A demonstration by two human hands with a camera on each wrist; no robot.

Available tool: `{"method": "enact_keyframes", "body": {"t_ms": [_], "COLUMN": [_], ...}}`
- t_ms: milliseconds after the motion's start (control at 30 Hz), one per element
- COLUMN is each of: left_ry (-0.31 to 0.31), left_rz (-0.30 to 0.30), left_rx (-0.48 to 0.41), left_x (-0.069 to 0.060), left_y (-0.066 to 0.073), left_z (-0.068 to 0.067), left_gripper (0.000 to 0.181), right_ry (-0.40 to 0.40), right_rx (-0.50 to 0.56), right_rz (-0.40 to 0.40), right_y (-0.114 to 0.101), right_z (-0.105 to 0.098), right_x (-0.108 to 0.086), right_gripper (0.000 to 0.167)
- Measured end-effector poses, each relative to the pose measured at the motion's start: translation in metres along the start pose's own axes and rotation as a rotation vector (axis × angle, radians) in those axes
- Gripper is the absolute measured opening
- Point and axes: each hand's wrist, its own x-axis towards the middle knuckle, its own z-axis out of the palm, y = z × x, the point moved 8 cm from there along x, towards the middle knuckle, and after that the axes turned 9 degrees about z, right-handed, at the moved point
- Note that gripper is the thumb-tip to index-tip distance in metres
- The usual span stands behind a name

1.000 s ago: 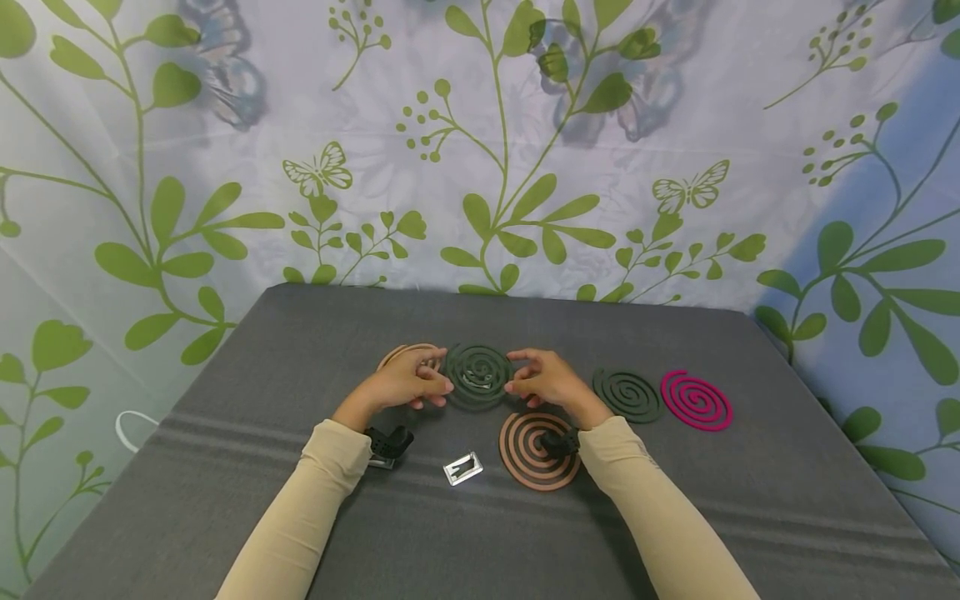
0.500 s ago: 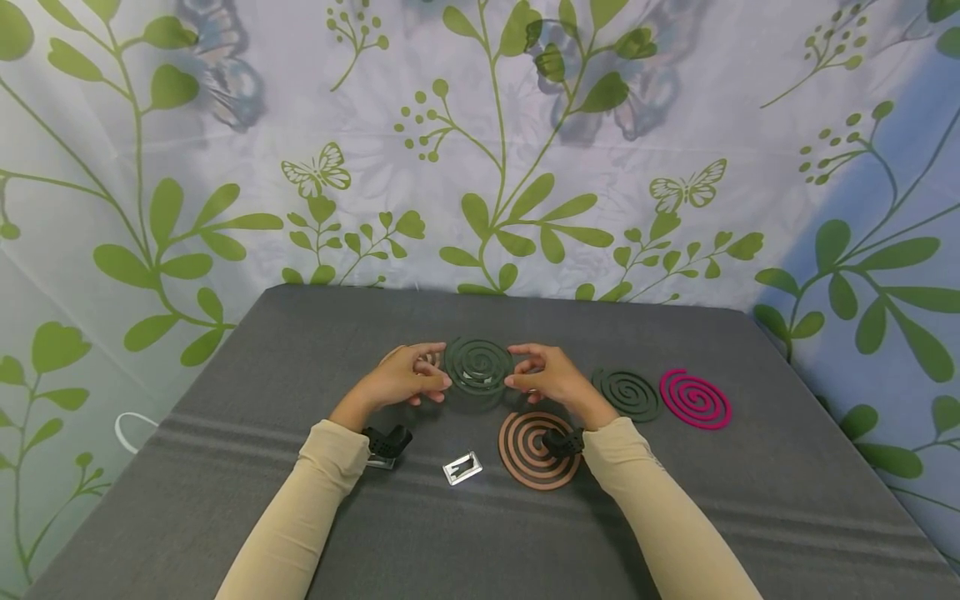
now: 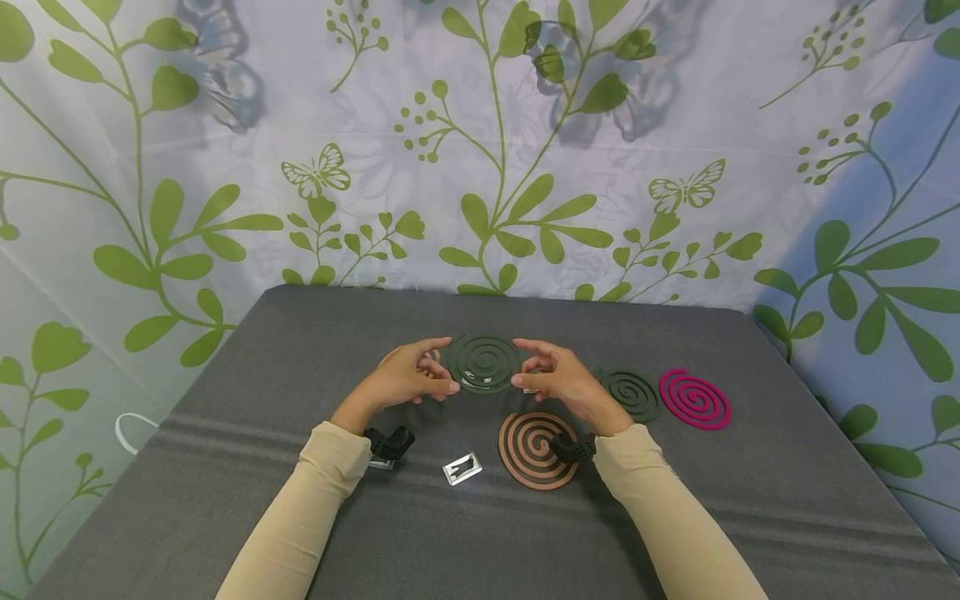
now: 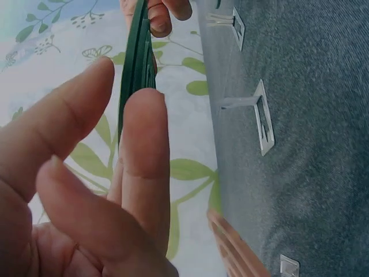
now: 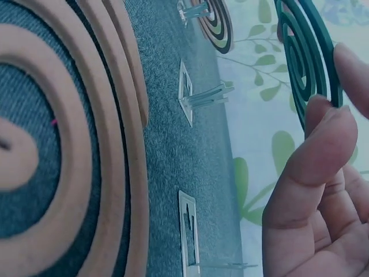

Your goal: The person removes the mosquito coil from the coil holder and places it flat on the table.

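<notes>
A dark green mosquito coil (image 3: pixel 463 367) is held up off the table between my two hands. My left hand (image 3: pixel 401 377) holds its left edge with index finger and thumb. At the opposite edge, my right hand (image 3: pixel 562 379) grips it the same way. The left wrist view shows the green coil (image 4: pixel 137 63) nearly edge-on beyond the fingers. In the right wrist view, the coil (image 5: pixel 300 63) stands tilted beside the thumb and finger. Beneath it, a small metal coil stand (image 3: pixel 480 383) shows through the spiral.
A brown coil (image 3: pixel 512 450) lies in front of my right hand; another, partly hidden, lies behind my left. A green coil (image 3: pixel 630 396) and a pink coil (image 3: pixel 695 400) lie rightward. Another metal stand (image 3: pixel 471 476) rests on the grey table (image 3: pixel 360 533). A patterned curtain hangs behind.
Both hands have raised the green coil slightly and shifted it a little to the right. A metal piece now shows beside my right hand.
</notes>
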Motion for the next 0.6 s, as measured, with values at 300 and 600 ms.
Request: {"method": "enact_keyframes", "body": {"t_ms": [300, 600], "left_ry": [-0.031, -0.038], "left_rz": [0.054, 0.090], "left_rx": [-0.061, -0.070], "left_x": [0.000, -0.003], "left_y": [0.014, 0.032], "left_z": [0.007, 0.013], "left_gripper": [0.085, 0.083], "right_ry": [-0.058, -0.076], "right_rx": [0.064, 0.097], "right_rz": [-0.071, -0.139], "right_y": [-0.001, -0.006], "right_z": [-0.003, -0.006], "right_x": [-0.011, -0.025], "right_gripper": [0.081, 0.087]}}
